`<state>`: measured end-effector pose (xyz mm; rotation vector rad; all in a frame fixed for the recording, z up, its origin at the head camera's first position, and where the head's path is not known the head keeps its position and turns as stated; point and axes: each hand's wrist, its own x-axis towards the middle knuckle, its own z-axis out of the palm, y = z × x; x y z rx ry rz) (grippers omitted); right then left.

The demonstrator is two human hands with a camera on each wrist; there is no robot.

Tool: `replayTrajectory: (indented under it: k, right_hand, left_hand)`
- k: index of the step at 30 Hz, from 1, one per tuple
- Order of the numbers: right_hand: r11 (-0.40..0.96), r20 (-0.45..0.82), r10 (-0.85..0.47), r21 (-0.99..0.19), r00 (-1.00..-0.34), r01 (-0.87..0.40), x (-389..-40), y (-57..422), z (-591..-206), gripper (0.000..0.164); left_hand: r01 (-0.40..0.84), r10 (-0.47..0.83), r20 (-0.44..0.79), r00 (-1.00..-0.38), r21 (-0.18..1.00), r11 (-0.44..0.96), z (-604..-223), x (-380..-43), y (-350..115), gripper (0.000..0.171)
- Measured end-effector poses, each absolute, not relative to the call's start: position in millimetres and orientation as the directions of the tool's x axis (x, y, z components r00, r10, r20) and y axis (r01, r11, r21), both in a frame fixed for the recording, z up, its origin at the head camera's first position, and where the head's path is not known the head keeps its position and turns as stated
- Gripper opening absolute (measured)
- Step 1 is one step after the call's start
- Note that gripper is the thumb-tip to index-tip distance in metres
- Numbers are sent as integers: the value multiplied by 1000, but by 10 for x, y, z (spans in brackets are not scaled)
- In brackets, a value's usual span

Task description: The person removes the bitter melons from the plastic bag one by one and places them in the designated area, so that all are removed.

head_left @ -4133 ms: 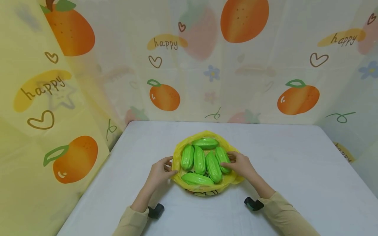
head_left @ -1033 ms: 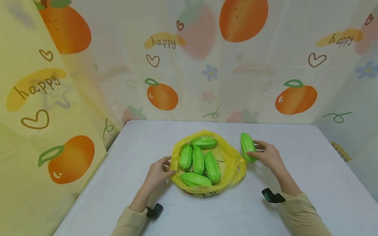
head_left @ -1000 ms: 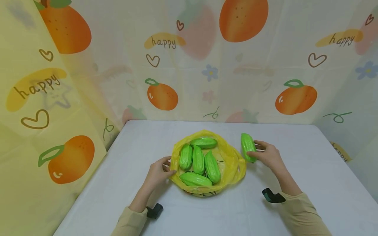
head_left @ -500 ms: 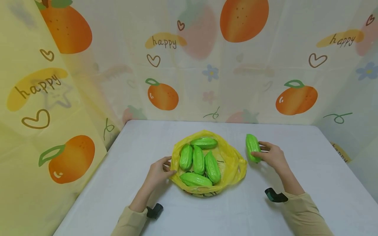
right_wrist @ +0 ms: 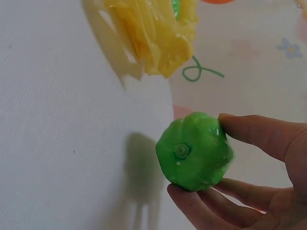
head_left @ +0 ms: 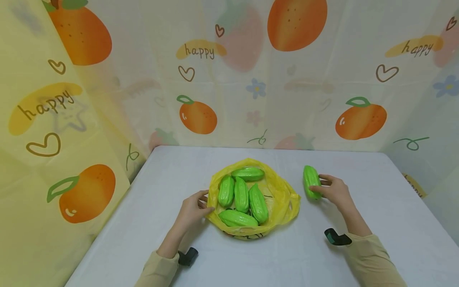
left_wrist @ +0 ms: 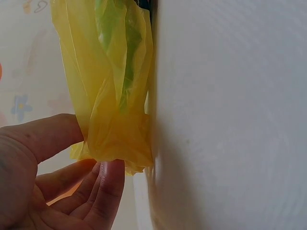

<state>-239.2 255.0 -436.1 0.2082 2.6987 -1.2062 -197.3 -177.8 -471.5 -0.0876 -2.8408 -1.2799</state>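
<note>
My right hand [head_left: 336, 192] holds a bright green, shiny ridged gourd [head_left: 311, 181] between thumb and fingers, right of the yellow plastic bag [head_left: 287, 207]. The right wrist view looks at the end of this gourd [right_wrist: 194, 153], with its shadow apart from it on the table. At the bag's left rim, my left hand [head_left: 193, 209] pinches the plastic; in the left wrist view the thumb and fingertips lie on opposite sides of the bag [left_wrist: 112, 129]. Inside the wide-mouthed bag lie several similar gourds [head_left: 241, 194], and its right part shows bare yellow plastic.
A white-covered table [head_left: 272, 263] bears everything. Behind it and at the sides hangs a printed cloth [head_left: 233, 95] with oranges, hearts and the word happy. Small dark devices [head_left: 337, 237] are worn at both wrists.
My right hand has taken one gourd from the bag's right side and carried it out to the right, moving slightly further right lately. My left hand stays at the bag's left rim.
</note>
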Motion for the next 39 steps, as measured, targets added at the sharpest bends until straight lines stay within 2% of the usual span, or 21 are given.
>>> replayTrajectory:
  k: [39]
  right_hand:
    - [639, -268, 72, -727, -961, 251, -2481, 2701, -4453, 81]
  left_hand:
    - [66, 48, 45, -998, 750, 658, -4694, -1967, -1765, 54]
